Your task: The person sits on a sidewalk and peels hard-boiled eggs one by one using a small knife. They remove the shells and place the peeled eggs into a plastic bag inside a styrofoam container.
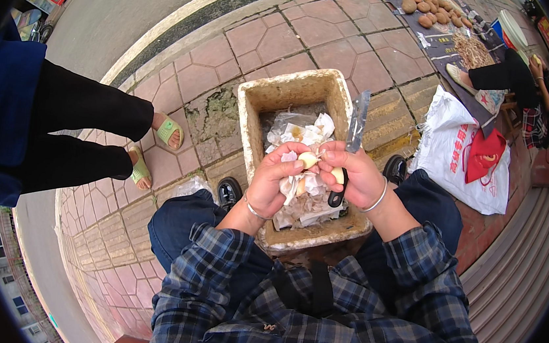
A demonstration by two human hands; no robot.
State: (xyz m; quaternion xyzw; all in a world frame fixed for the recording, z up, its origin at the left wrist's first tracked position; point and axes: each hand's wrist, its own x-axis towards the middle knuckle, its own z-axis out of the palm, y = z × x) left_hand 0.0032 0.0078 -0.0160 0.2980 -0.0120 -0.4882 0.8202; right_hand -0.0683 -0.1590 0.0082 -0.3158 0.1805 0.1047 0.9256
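Observation:
Both hands meet over a worn foam box (314, 242) that holds crumpled white paper (308, 134), clear plastic and papery skins. My left hand (276, 174) pinches a pale peeled garlic clove (308, 160) between thumb and fingers, with a pinkish piece of skin beside it. My right hand (353, 174) touches the clove's other end, pulling at a bit of skin with its fingertips. That same hand holds a knife, its blade (358, 120) pointing up and its black handle (337, 192) under the palm. A second pale clove (338, 174) lies among the right fingers.
Left, a person in black trousers (92, 104) and green sandals stands close to the box. Right, a white woven sack (480, 191) bears a red bag (486, 154). Beyond, another person sits by a dark cloth with potatoes (425, 21). A ribbed metal shutter (512, 278) lies lower right.

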